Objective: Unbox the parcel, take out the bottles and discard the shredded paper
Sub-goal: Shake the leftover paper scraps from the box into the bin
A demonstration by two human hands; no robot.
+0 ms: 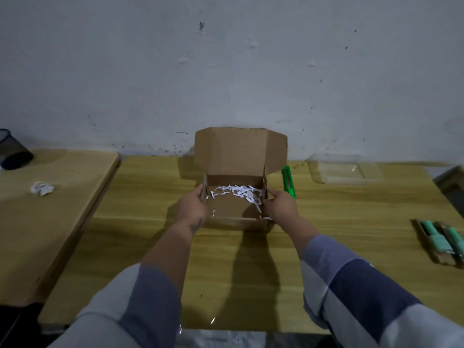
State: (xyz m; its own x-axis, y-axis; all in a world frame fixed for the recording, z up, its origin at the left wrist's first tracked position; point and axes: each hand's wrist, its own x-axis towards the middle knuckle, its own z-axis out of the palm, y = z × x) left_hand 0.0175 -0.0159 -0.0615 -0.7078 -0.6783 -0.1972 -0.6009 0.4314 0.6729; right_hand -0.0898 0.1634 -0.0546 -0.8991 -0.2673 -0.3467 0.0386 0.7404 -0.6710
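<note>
Box (233, 222) open, between both hands: left hand (192, 205) grips left wall, right hand (281, 205) right wall. Shredded paper (237, 193) w/in, far side.

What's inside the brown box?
Inside the open cardboard box lie white shredded paper strips on a mostly bare floor. No bottles show. The near wall hides the front corner of the floor.
</note>
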